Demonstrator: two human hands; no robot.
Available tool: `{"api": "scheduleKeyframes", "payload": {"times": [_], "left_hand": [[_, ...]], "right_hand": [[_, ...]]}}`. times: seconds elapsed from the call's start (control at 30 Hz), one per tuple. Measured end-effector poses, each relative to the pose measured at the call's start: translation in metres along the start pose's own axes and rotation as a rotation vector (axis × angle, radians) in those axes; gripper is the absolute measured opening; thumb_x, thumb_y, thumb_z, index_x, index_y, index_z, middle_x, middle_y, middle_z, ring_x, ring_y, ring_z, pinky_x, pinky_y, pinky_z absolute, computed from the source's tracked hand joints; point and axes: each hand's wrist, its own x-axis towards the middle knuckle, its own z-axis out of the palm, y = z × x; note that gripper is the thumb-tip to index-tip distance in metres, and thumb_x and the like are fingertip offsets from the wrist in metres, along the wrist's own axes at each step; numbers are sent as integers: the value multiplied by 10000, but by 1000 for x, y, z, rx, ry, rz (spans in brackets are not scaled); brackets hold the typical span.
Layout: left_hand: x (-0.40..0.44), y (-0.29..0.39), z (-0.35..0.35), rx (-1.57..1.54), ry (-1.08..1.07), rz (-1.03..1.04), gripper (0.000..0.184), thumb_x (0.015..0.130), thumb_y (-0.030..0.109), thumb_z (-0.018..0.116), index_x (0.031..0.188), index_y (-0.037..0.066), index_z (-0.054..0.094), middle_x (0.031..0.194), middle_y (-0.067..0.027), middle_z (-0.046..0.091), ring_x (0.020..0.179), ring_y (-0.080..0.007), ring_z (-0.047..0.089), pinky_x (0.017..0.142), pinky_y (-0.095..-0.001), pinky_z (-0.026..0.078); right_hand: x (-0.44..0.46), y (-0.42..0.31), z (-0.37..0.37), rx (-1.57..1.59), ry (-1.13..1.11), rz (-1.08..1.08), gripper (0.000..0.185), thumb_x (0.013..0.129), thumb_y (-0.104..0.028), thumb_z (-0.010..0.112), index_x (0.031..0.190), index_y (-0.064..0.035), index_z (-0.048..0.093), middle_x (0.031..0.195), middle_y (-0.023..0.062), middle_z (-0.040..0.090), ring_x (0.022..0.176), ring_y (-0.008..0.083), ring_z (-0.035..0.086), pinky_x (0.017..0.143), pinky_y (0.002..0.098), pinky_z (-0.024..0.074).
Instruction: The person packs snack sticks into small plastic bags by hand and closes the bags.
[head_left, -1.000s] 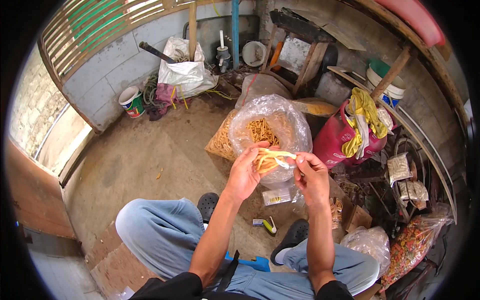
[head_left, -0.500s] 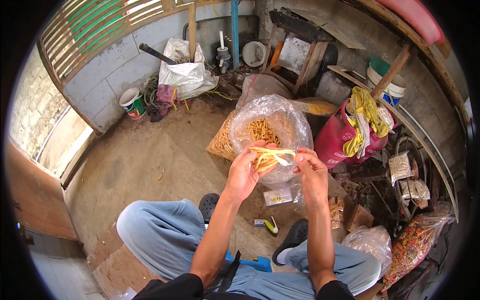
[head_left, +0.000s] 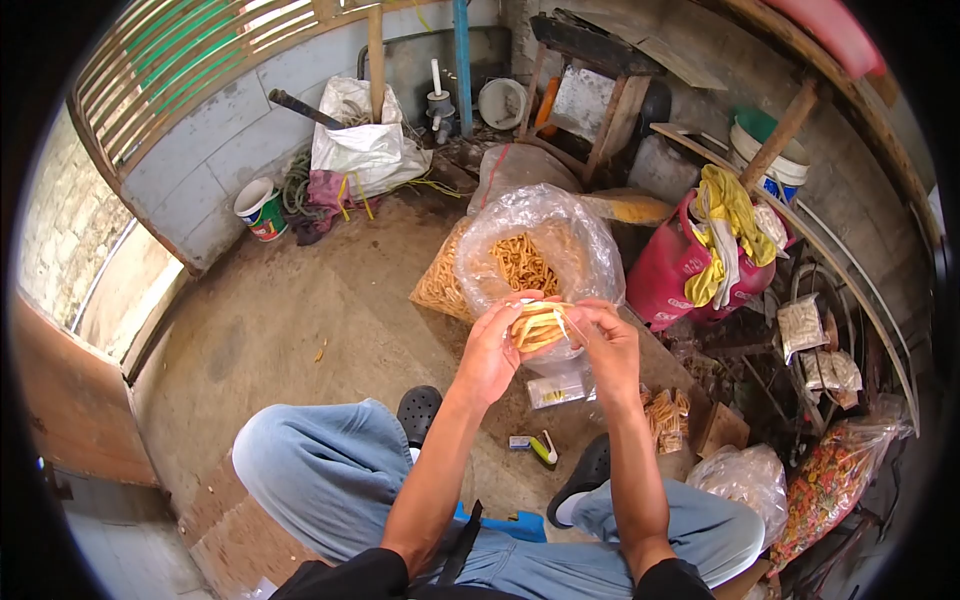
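A small clear plastic bag of yellow snack sticks [head_left: 540,328] is held up between my two hands in front of my chest. My left hand [head_left: 488,352] wraps round its left side, fingers closed on it. At the other end, my right hand [head_left: 608,350] pinches the plastic between thumb and fingers. Just beyond them stands a large open clear sack [head_left: 598,248], with more brown snack sticks [head_left: 524,262] inside. Below the hands lie a pack of clear bags [head_left: 556,390], a green stapler [head_left: 543,449] and a small box [head_left: 519,443].
Filled snack packets [head_left: 666,418] lie right of my right forearm. A pink drum [head_left: 672,275] with yellow cloths stands beyond. Bags of colourful snacks [head_left: 830,480] sit at the far right. A paint bucket [head_left: 262,212] and white sack [head_left: 365,150] stand by the wall.
My right hand has moved left and closer to my left hand, drawing in the bag's loose end. The snack sticks now sit more compactly between the hands.
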Motion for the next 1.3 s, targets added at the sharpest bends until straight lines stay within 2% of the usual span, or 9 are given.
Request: {"api": "scheduleKeyframes", "payload": {"times": [0.33, 0.43, 0.63, 0.7, 0.93, 1.03, 1.1, 1.23, 1.3], "left_hand": [[3, -9, -3, 89, 58, 67, 285, 944, 170, 554, 1200, 52, 518, 1166, -125, 615, 1028, -199, 630, 847, -360, 561], [3, -9, 0, 71, 117, 126, 266, 948, 190, 553, 1179, 60, 532, 1133, -104, 626, 993, -190, 641, 833, -349, 569], [6, -12, -3, 34, 162, 186, 269, 946, 205, 557, 1170, 61, 525, 1104, -100, 627, 966, -190, 648, 808, -338, 579], [6, -12, -4, 4, 151, 181, 269, 947, 198, 556, 1173, 58, 515, 1115, -112, 622, 973, -193, 646, 812, -336, 578], [8, -19, -6, 37, 139, 209, 260, 951, 183, 547, 1173, 54, 507, 1135, -117, 615, 979, -202, 645, 806, -331, 579], [8, -19, -5, 17, 152, 217, 269, 952, 184, 545, 1183, 53, 503, 1154, -118, 607, 1007, -204, 631, 842, -336, 565], [8, -20, -2, -42, 135, 267, 283, 963, 202, 525, 1205, 58, 499, 1177, -122, 597, 1046, -201, 611, 886, -345, 538], [10, -22, -8, -19, 109, 239, 328, 965, 226, 524, 1235, 46, 487, 1191, -124, 591, 1067, -195, 597, 901, -345, 516], [7, -15, -12, -75, 23, 51, 369, 950, 239, 551, 1240, 20, 490, 1180, -116, 599, 1062, -193, 599, 885, -348, 514]], "right_hand": [[-2, 3, 2, -72, -4, 12, 118, 892, -65, 616, 959, -22, 703, 1017, 32, 621, 781, 85, 557, 661, 223, 445], [0, -4, 2, 70, -35, -106, 151, 903, -88, 605, 1006, -30, 698, 1061, 57, 601, 880, 127, 561, 680, 247, 449], [-1, -5, 5, -324, -156, -421, 207, 870, -117, 647, 1062, -51, 686, 1160, 91, 558, 998, 173, 556, 734, 267, 472], [0, 3, 4, -135, -119, -379, 262, 839, -96, 677, 1099, -60, 669, 1164, 101, 562, 1029, 179, 560, 757, 264, 477], [2, 6, 1, -268, -147, -292, 318, 834, -70, 687, 1147, -52, 635, 1192, 106, 558, 1031, 158, 567, 724, 243, 483], [1, 1, 3, -70, -114, -266, 288, 852, -64, 673, 1136, -36, 637, 1134, 78, 594, 973, 125, 582, 690, 231, 486], [1, -2, 0, 16, -23, -11, 251, 856, -59, 672, 1098, -1, 639, 1012, 54, 642, 874, 96, 602, 665, 220, 495], [5, 2, -3, 115, -18, 27, 198, 852, -66, 679, 1028, 17, 643, 896, 44, 665, 783, 86, 613, 640, 211, 501], [5, -4, -6, 170, 26, 61, 120, 854, -35, 660, 954, 26, 635, 874, 62, 668, 777, 92, 620, 642, 225, 512]]}}
